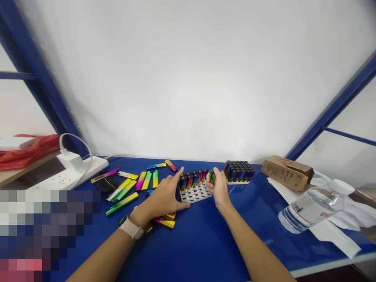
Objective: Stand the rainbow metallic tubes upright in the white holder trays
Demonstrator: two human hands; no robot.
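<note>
My left hand [164, 194] spans the left end of a white rack [195, 194] with rows of holes, thumb at its front edge and fingers stretched toward the back. Several slim gradient-coloured sticks with dark ends [189, 181] stand upright in the rack's back rows; its front holes show white. At the rack's right end my right hand [219, 187] is closed around a green stick [212, 177], partly hidden by the fingers. Similar flat sticks [148, 181] in yellow, green, pink and blue lie loose to the left, some under my left wrist.
Behind my right hand stands a second rack [238, 172] packed with dark-topped sticks. On the right are a cardboard box [286, 171], a water bottle [315, 207] and white papers [335, 237]. A power strip [66, 176] and black round object [106, 185] are left.
</note>
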